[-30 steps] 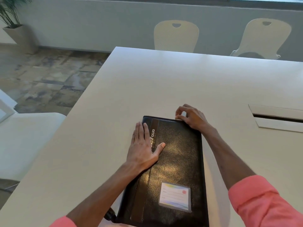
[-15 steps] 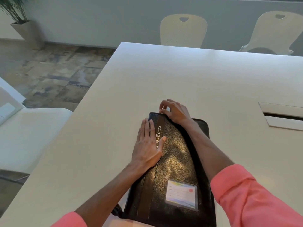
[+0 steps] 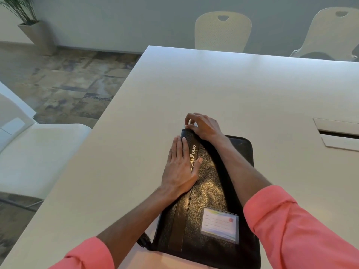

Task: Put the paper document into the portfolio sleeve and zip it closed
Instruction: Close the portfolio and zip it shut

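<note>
A pale table [image 3: 242, 98] fills most of the view, its left edge running diagonally from the far corner down toward the near left. Its surface is bare to the far side and to the left of the portfolio, giving open room there; on the right a cable slot [image 3: 339, 133] is cut into the top, well apart from the portfolio. Beyond the left edge lies patterned floor [image 3: 64, 80], with a white seat [image 3: 38, 156] close beside the table. 2 cream chairs [image 3: 223, 32] stand at the far edge, and a plant pot [image 3: 37, 35] sits in the far left corner.

The black portfolio [image 3: 209, 191] lies flat on the table, closed, its long side running away from the person and its near end at the table's near edge. Gold lettering runs along its left band, and a card window [image 3: 220, 224] sits near its lower right.

The left hand [image 3: 180, 167] lies flat and wide on the portfolio's left edge, fingers straight and together, thumb resting on the cover just beside the lettering. The right hand [image 3: 204, 126] reaches across to the far left corner, its forearm lying over the cover; the fingers are curled narrow, pinching something small at that corner, too tiny to tell what. Pink sleeves [image 3: 295, 226] are rolled above both forearms. No paper shows outside the portfolio.
</note>
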